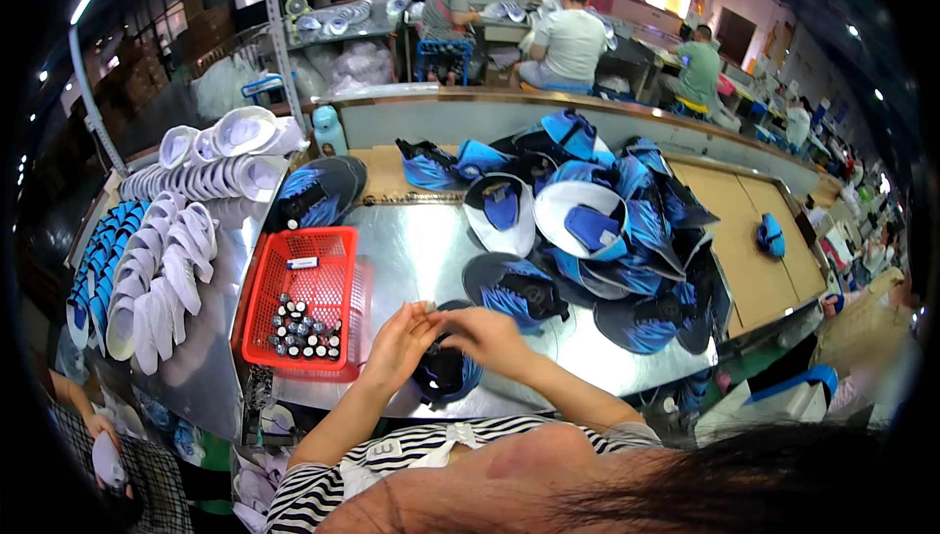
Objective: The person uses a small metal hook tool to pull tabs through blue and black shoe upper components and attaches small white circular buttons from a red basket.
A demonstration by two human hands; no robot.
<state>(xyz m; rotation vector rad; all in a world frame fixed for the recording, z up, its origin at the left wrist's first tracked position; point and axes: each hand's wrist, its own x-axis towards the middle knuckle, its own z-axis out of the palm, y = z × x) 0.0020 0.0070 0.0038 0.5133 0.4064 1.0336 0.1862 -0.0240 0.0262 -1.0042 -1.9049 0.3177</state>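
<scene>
Both my hands meet over the steel table, fingertips close together. My left hand (396, 346) is closed, with a small pale thing at its fingertips, too small to name. My right hand (487, 340) has its fingers bent toward the left fingertips; what they hold, if anything, is hidden. Under my hands lies a blue and black cap (452, 379), partly covered by them. To their left stands a red plastic basket (257, 324) holding several small round black and white pieces (305, 330). Just beyond my right hand rests another blue and black cap (517, 289).
Blue, black and white caps (636, 211) are heaped at the right. Stacked white visors (162, 275) and blue ones (98, 260) fill the left side. A light blue bottle (328, 129) stands at the back. At lower left, another person's hand (100, 428) holds a white piece.
</scene>
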